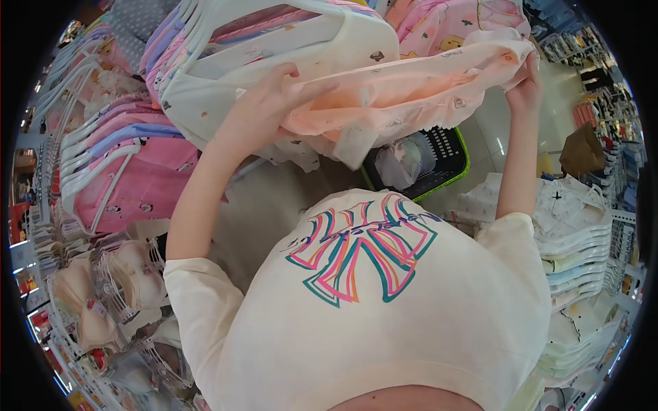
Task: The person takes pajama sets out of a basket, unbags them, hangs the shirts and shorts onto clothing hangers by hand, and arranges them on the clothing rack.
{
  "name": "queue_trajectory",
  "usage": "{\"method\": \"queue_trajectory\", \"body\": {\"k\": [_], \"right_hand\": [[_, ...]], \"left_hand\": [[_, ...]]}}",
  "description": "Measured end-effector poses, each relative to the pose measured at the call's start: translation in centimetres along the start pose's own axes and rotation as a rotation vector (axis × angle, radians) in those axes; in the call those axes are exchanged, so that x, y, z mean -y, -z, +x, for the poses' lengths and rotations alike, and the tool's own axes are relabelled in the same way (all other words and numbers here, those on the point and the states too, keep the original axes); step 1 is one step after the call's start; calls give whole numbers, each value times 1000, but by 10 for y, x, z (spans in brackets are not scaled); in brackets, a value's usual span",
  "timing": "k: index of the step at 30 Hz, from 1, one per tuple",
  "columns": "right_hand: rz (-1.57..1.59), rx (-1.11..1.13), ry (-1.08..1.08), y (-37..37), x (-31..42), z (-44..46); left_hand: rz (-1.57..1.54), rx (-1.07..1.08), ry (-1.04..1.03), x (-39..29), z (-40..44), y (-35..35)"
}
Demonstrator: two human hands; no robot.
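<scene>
A pale peach garment with small prints and a gathered edge is stretched sideways in front of me. My left hand is at its left end, some fingers spread along the cloth and the others curled behind it, partly hidden. My right hand is closed around the gathered right end, raised higher. A whitish tag dangles below the cloth. Just behind, a white printed top hangs on a white hanger, close to my left hand.
A black basket with a green rim stands on the floor, holding a plastic-wrapped item. Pink pyjamas hang at left, with bras below them. Folded white clothes on hangers line the right. A brown paper bag is farther off.
</scene>
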State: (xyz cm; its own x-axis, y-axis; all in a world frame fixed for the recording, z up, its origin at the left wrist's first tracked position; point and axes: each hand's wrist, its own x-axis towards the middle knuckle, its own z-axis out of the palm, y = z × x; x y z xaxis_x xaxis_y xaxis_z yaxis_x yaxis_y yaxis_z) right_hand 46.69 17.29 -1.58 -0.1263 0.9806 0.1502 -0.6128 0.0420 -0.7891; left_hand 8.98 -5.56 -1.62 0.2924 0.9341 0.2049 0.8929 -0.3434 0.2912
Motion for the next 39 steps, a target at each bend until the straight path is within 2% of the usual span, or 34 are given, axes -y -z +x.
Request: {"method": "queue_trajectory", "body": {"k": [3,5,6,8,11,12,15,16,18,19,21,22,25,28,31,35,37,38,39], "right_hand": [[299,485,-154,38,6,23],[146,229,-92,55,6,36],[72,102,-63,54,7,37],[-27,89,-3,51,4,37],[-162,82,6,51,2,38],[-204,82,-5,52,1,39],[-207,131,62,52,-3,40],[-108,174,39,42,-3,34],[92,259,-8,23,-2,23],[-48,229,-17,25,-4,27],[-331,160,-38,31,-11,34],[-304,173,-37,33,-13,34],[-233,198,-31,37,-17,28],[-242,160,-17,45,-16,17],[-302,67,15,71,-14,5],[-106,-37,-49,46,-5,-38],[-196,-152,-54,69,-9,-54],[-156,-162,-56,74,-11,-63],[-290,-230,-53,113,-22,-73]], "left_hand": [[125,-118,-185,19,9,-16],[162,-155,-279,29,15,-19],[56,-147,-210,27,18,-15],[-152,-131,-65,21,23,-3],[-729,-235,32,54,27,-10],[-1185,-162,338,49,23,-2],[-1672,-353,560,58,22,-5],[-1722,-356,384,50,23,2],[-1471,-377,325,52,17,0],[-1346,-384,297,54,14,-1],[-1240,-311,423,61,15,-3],[-1185,-274,482,63,17,-3],[-1298,-395,403,31,26,-1],[-1447,-424,319,-17,53,-3],[-1588,-230,132,-45,76,-17],[-2274,29,-229,-55,117,-53],[-2438,360,-410,-67,148,-54],[-2524,473,-439,-72,156,-59],[-2599,570,-457,-74,166,-63]]}}
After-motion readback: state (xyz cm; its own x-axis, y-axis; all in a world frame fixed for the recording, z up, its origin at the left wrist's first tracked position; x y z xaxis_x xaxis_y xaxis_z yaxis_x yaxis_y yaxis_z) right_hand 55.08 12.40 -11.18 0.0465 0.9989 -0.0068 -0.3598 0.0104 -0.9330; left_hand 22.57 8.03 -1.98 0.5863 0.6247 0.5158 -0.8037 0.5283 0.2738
